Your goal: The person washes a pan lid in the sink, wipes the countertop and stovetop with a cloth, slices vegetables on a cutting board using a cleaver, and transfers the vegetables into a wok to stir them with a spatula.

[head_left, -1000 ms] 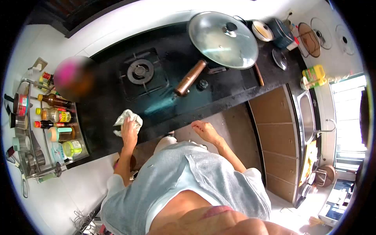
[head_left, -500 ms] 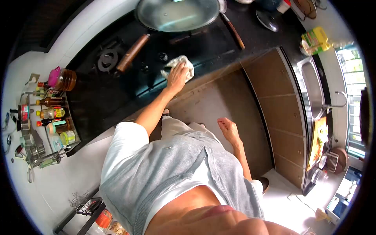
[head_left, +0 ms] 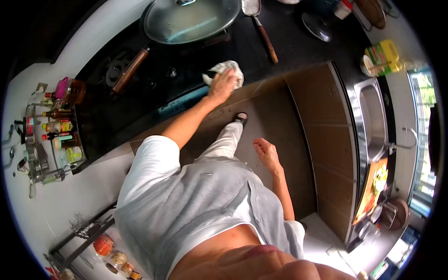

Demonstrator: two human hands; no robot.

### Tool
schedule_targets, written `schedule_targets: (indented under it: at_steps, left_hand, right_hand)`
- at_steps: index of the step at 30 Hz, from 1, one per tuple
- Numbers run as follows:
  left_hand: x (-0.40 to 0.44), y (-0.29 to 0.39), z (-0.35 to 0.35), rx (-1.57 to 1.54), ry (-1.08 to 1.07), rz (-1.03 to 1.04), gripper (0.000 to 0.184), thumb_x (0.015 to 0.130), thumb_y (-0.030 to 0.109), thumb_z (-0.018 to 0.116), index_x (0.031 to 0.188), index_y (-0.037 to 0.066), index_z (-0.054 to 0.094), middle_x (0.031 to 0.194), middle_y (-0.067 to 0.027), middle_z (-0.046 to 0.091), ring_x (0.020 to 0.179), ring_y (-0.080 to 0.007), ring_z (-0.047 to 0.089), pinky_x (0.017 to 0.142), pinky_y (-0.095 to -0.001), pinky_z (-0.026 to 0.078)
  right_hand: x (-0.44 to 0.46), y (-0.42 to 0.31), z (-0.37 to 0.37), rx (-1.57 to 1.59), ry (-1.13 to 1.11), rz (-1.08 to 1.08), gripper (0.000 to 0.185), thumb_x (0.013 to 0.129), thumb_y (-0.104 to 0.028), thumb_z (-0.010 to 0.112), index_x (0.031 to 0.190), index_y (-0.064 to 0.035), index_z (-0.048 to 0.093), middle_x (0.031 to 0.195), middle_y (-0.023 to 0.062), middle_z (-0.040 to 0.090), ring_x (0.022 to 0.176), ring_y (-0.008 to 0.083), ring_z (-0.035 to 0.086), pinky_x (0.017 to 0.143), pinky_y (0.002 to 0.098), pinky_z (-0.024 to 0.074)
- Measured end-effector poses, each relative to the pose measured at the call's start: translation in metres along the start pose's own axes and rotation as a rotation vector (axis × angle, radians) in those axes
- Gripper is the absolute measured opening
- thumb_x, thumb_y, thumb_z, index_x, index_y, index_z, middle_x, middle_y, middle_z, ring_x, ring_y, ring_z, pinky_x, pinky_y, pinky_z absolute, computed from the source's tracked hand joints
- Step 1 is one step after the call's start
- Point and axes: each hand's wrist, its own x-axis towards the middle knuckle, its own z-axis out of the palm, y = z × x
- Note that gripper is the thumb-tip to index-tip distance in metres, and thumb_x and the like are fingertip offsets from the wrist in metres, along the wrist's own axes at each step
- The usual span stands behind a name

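My left hand [head_left: 222, 87] lies flat over a crumpled, pale cloth [head_left: 235, 69], fingers spread along it and grasping it against the black bench [head_left: 305, 53]. The cloth sits right at the bench's near edge, mostly past my fingertips, on the side of the pan and away from my body; bunched as it is, it shows no clear long axis. What matters most is how it lies to that edge: just beside it, with my forearm reaching in across the edge from the left. My left hand is the nearer one, already on it

My right hand [head_left: 267, 153] hangs over the floor in front of my belly, released, its fingers loosely bent, and I see nothing in it

The wok spatula [head_left: 268, 45] lies to the right of the cloth, apart from it, its wooden handle pointing to the near edge. Behind and to the left are the glass-lidded wok [head_left: 190, 22], its wooden handle [head_left: 131, 71] and a burner knob [head_left: 171, 72]

Compared with the earlier frames, the cloth has travelled rightward along the near edge, from in front of the left burner to beyond the knobs, nearer the wok spatula, and a sandalled foot [head_left: 241, 117] now shows farther right
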Motion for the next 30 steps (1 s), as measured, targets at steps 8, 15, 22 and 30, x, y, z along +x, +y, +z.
schedule_targets:
  at_steps: [8, 15, 22, 30]
  left_hand:
    - [0.087, 0.033, 0.048, -0.122, -0.024, 0.012, 0.025, 0.074, 0.011, 0.053, 0.099, 0.009, 0.052, 0.119, -0.0120, 0.046, 0.114, -0.0267, 0.041, 0.085, -0.0401, 0.035]
    - [0.105, 0.027, 0.047, -0.812, -0.070, -0.374, 0.016, 0.076, 0.006, 0.053, 0.092, 0.004, 0.052, 0.084, -0.0110, 0.057, 0.081, -0.0238, 0.057, 0.069, -0.0320, 0.043]
    - [0.224, 0.115, 0.039, -1.689, -0.308, -0.683, 0.009, 0.088, 0.012, 0.044, 0.093, 0.005, 0.048, 0.078, 0.0041, 0.046, 0.072, -0.0015, 0.041, 0.063, -0.0166, 0.036]
    - [0.395, 0.207, 0.152, -1.306, -0.101, -0.220, 0.014, 0.083, 0.014, 0.052, 0.094, 0.006, 0.049, 0.081, -0.0027, 0.051, 0.074, -0.0124, 0.047, 0.067, -0.0257, 0.040]
  right_hand:
    - [0.087, 0.000, -0.075, -0.042, -0.015, -0.013, 0.015, 0.078, -0.008, 0.054, 0.091, -0.0011, 0.057, 0.082, 0.0150, 0.060, 0.073, 0.0281, 0.059, 0.064, 0.0330, 0.0467]
    - [0.132, 0.007, -0.151, -0.132, 0.037, -0.035, 0.015, 0.079, -0.011, 0.053, 0.090, -0.0014, 0.057, 0.081, 0.0139, 0.061, 0.073, 0.0265, 0.060, 0.064, 0.0322, 0.0465]
    - [0.134, 0.032, -0.202, -0.071, 0.195, 0.111, 0.017, 0.080, -0.011, 0.054, 0.094, -0.0007, 0.057, 0.077, 0.0116, 0.061, 0.068, 0.0201, 0.059, 0.062, 0.0294, 0.0463]
    - [0.064, 0.079, -0.255, 0.051, 0.457, 0.362, 0.018, 0.080, -0.012, 0.052, 0.093, -0.0013, 0.057, 0.078, 0.0137, 0.061, 0.073, 0.0267, 0.059, 0.066, 0.0334, 0.0459]
